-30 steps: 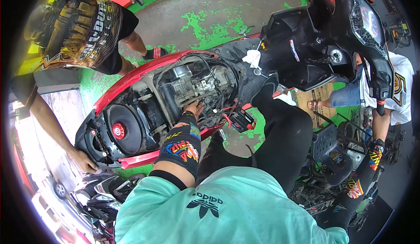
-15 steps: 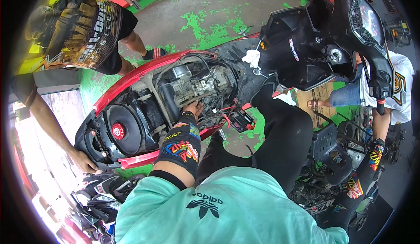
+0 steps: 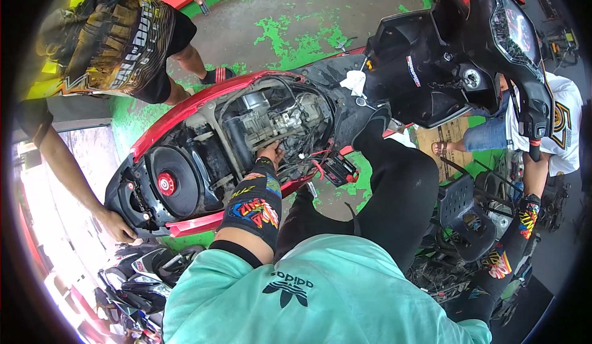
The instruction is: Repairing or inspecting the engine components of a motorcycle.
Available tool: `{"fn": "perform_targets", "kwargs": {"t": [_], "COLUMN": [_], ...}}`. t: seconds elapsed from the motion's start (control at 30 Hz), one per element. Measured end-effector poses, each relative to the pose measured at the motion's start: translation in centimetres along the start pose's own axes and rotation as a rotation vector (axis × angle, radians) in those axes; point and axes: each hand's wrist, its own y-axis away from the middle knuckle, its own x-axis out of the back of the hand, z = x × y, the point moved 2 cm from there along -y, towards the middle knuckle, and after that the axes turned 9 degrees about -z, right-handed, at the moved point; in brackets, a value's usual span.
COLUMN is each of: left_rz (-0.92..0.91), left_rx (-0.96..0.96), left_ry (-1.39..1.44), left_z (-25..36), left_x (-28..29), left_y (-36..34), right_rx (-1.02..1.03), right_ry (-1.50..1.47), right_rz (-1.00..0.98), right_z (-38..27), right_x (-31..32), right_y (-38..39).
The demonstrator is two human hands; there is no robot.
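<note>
Apparently working by touch: reaching left hand (image 3: 271,153) to engine (image 3: 283,119) of opened red scooter (image 3: 161,123), centre of frame, with right hand (image 3: 538,166) at handlebar (image 3: 535,122), far right. Impossible to tell closure or hold of either. Likely calling next for careful feel past wiring (image 3: 319,155).

Mint-green shirt (image 3: 333,288), black chest print (image 3: 287,294), black sleeves (image 3: 251,205), multicoloured graphics (image 3: 259,213), black legwear (image 3: 398,190), seemingly dark shoe (image 3: 374,121)
</note>
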Motion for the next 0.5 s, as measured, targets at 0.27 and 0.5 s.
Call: {"fn": "perform_targets", "kwargs": {"t": [0.27,0.5], "left_rz": [0.045,0.021], "left_rx": [0.054,0.087], "left_ry": [0.008,-0.04], "left_z": [0.32,0.54], "left_x": [0.05,-0.39], "left_y": [0.08,0.84], "right_rx": [-0.09,-0.093], "right_ry": [0.061,0.102], "right_rz": [-0.014,-0.035], "right_z": [-0.54,-0.49], "right_x": [0.18,0.42], "right_y": [0.27,0.12]}}
